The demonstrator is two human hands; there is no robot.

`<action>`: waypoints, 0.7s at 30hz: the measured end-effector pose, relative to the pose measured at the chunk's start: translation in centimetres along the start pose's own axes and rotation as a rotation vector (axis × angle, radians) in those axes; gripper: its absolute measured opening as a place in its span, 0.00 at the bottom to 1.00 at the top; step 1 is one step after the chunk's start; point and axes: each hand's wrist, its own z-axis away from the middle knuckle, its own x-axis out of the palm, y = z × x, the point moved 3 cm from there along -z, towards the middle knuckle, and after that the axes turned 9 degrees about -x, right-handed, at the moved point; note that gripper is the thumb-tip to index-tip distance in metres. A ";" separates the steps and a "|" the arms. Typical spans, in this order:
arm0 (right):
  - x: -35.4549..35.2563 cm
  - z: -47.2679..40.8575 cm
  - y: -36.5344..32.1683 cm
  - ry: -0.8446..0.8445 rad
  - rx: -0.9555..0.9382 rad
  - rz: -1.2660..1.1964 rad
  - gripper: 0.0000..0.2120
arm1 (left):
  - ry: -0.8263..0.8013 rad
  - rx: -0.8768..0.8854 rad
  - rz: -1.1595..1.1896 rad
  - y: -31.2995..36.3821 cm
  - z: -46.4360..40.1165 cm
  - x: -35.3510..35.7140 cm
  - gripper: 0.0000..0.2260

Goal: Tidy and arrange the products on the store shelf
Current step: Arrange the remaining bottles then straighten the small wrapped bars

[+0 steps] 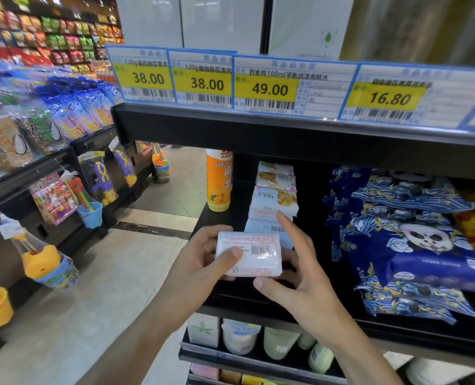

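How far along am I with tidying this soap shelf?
Done: several soap packs already sit stacked beside the orange bottle. In hand: the left hand and right hand hold a white soap bar, barcode side up, in front of the stack. Left: place it, then straighten the slumped blue panda packets.

Both hands hold a white soap bar [249, 254] in front of the black shelf [286, 301]: the left hand [203, 259] grips its left end, thumb on top, while the right hand [300, 268] cradles its right side, forefinger pointing at stacked soap packs [275, 201]. Blue panda packets [405, 240] lie to the right.
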 end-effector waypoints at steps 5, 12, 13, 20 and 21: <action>0.5 0.0 -0.1 -0.017 -0.017 0.107 0.41 | 0.023 -0.006 -0.001 -0.1 -0.2 0.1 0.20; 0.3 0.1 0.1 0.011 0.040 0.025 0.29 | -0.045 -0.019 0.058 -0.2 -0.5 -0.2 0.22; 0.2 0.1 0.2 0.013 0.056 0.006 0.27 | -0.055 -0.041 0.096 -0.2 -0.7 -0.2 0.23; 0.1 0.1 0.4 0.016 0.146 -0.010 0.22 | -0.118 -0.040 0.200 -0.3 -0.7 -0.6 0.24; 0.2 0.0 0.4 0.024 0.141 -0.003 0.22 | -0.120 -0.043 0.197 -0.4 -0.7 -0.7 0.23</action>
